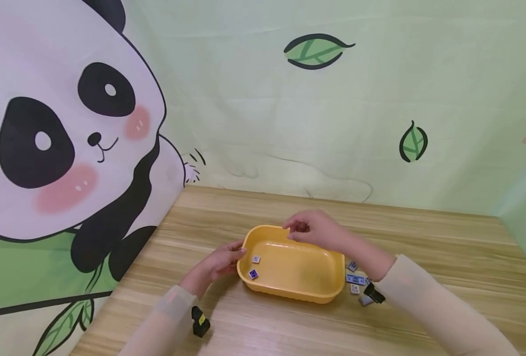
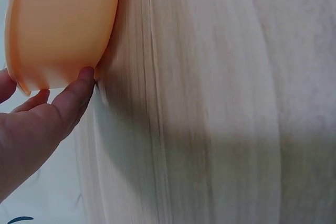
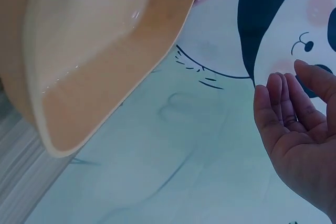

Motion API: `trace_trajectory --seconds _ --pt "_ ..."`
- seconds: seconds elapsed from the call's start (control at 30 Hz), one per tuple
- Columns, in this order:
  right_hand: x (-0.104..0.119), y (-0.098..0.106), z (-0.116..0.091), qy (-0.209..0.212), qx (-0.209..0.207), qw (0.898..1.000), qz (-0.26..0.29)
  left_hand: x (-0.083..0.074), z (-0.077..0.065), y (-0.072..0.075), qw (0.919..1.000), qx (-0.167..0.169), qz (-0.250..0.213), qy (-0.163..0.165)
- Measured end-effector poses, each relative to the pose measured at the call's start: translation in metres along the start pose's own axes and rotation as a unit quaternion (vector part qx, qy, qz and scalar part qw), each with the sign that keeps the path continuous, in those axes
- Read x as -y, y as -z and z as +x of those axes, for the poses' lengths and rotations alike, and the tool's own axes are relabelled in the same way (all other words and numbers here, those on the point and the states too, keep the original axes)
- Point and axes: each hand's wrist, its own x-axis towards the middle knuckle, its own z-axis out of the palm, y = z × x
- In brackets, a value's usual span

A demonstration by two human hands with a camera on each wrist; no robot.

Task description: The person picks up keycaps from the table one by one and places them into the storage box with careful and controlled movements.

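A yellow plastic basin (image 1: 289,291) stands on the wooden table. My left hand (image 1: 220,259) holds its left end, the thumb at the rim and the fingers against the outer wall (image 2: 63,30). Inside, near that end, lie a small white tile (image 1: 256,259) and a small purple-blue tile (image 1: 253,274). Over the basin's far rim hovers my right hand (image 1: 313,228), its fingers loosely bent. In the right wrist view nothing shows between the right hand's thumb and fingers (image 3: 286,98).
Several small pieces lie right of the basin, partly hidden by the right wrist: a blue strip (image 1: 356,279), a white tile (image 1: 355,289) and a grey piece (image 1: 366,300). Behind the table (image 1: 445,257) hangs a light green cloth (image 1: 245,99) with a panda print.
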Motion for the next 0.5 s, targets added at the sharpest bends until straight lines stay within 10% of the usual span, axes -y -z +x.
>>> trace_trajectory --seconds 0.5 --pt "-0.018 0.019 -0.063 -0.04 -0.04 0.998 0.029 0.001 0.002 -0.002 1.0 -0.006 -0.002 0.004"
